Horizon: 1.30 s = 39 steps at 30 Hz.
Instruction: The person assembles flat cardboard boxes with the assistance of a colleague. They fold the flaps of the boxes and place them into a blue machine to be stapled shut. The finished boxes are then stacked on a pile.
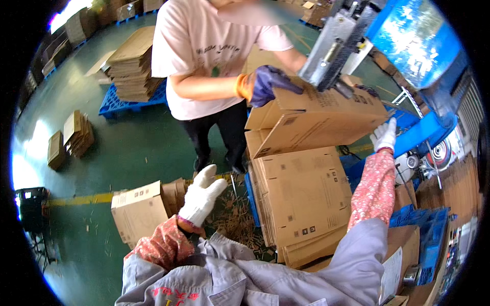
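My left hand [203, 195], in a white knit glove, hovers over the floor to the left of the carton stack. Its fingers are stretched out and it holds nothing. At the right end of a partly folded cardboard box [321, 130], my white-gloved right hand [384, 135] reaches out with its fingers extended. Whether it presses on the box edge I cannot tell. Across from me, a co-worker's purple-gloved hand [268, 85] rests on the box's far left side. A metal machine head [334, 48] comes down at the box's top. Beneath the box lies a stack of flat cartons [306, 196].
Folded cartons [138, 209] sit on the floor to my left. Farther back, a tall cardboard stack [133, 64] stands on a blue pallet [122, 99]. A blue machine frame [426, 133] is at the right, above blue plastic pallets [426, 229]. Cardboard scraps [240, 219] litter the floor.
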{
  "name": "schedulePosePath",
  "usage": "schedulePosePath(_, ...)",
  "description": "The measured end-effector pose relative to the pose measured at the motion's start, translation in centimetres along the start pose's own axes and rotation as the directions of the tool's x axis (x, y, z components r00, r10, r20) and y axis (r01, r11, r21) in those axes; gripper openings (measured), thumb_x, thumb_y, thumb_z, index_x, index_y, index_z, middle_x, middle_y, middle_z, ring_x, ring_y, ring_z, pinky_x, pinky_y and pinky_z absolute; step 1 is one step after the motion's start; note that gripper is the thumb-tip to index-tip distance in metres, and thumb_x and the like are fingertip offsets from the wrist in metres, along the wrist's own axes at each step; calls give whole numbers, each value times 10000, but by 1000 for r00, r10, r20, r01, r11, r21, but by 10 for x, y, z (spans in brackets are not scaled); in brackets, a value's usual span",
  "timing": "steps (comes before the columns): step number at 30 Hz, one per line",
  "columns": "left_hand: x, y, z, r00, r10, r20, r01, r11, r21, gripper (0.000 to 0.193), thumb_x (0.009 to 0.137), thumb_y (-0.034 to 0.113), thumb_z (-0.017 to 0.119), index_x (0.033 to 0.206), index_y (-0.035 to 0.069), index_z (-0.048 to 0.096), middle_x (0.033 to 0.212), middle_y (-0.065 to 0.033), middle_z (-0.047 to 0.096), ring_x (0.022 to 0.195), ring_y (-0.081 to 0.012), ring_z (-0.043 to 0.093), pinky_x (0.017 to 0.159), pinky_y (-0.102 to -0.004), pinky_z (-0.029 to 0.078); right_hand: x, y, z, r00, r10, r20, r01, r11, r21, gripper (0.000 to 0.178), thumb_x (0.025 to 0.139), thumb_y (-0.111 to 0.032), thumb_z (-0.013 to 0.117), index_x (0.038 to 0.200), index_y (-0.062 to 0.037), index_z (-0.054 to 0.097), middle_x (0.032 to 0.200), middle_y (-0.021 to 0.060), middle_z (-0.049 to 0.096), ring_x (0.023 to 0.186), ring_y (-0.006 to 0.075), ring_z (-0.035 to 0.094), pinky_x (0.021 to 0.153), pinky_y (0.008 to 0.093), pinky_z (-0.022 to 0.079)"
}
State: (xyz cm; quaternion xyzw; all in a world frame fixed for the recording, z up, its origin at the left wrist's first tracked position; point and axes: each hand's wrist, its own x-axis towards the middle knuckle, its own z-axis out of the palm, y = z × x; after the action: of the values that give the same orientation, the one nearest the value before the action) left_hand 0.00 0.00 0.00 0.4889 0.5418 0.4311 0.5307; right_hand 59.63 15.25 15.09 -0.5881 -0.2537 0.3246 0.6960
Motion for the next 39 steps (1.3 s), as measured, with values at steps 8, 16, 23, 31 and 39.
schedulePosePath(8,39,20,3,992,119,-47,-119,993,15,903,863,337,793,1556,16,311,1587,-211,366,1451,-354,379,1163,-439,352,2,16,-3,999,-26,-43,27,1000,13,1173,817,-804,570,1602,-23,184,1664,205,196,1537,373,186,1207,560,163)
schedulePosePath(16,99,0,-20,997,24,-70,-40,972,-230,908,949,540,627,1585,21,237,1625,-164,303,1468,-305,337,1178,-437,297,-5,61,-4,978,-116,173,122,992,-21,1160,840,-804,546,1614,-41,142,1676,192,157,1551,365,116,1215,555,117)
schedulePosePath(23,190,-94,-63,998,-30,50,56,759,-649,985,931,662,570,1629,154,95,1692,-145,86,1537,-414,92,1192,-582,206,-19,117,20,902,-122,414,121,992,29,969,918,-726,512,1613,-119,216,1669,114,218,1543,303,173,1207,550,145)
schedulePosePath(31,144,-83,-99,994,102,-25,-99,830,-549,686,968,536,609,1470,102,435,1363,-120,580,1146,-277,623,957,-453,533,-67,189,65,865,-104,490,33,988,151,737,984,-580,522,1526,-103,369,1537,96,410,1422,271,362,1158,484,288)
schedulePosePath(39,41,-65,-168,944,325,48,-239,780,-579,1057,838,641,708,1556,15,249,1554,-174,360,1421,-273,351,1182,-409,278,-151,232,67,869,191,456,-419,775,473,453,998,-575,515,891,-144,607,816,-27,567,779,149,514,719,362,431)
